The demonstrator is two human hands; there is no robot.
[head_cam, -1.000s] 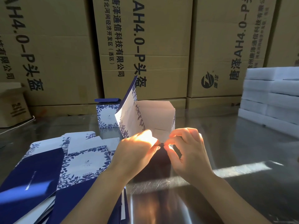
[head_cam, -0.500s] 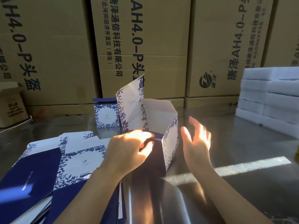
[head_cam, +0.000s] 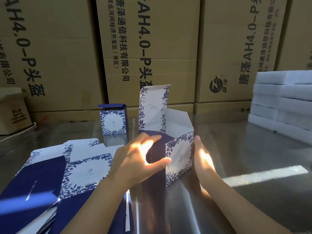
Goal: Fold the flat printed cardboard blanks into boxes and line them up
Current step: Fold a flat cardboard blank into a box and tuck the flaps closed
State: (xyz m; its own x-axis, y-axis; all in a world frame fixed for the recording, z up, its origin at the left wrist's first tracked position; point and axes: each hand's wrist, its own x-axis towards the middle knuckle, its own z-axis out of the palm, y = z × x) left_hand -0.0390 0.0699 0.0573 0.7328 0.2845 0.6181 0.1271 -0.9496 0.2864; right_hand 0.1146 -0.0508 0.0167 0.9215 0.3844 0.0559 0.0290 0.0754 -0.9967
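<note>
**Squaring up a half-made box, its top still open**

The blue-and-white floral cardboard box (head_cam: 179, 157) stands on the shiny metal worktop (head_cam: 244, 149) between both hands. The left grip (head_cam: 138, 159) clasps its dark-blue corner with the thumb on the front edge, and the right grip (head_cam: 202, 159) lies flat and released against the right wall. The tall lid flap (head_cam: 152, 105) is untucked. The next move is likely to fold the flaps in, then set the box beside the finished floral box (head_cam: 113, 122) behind the stack of flat printed blanks (head_cam: 67, 174).
</note>
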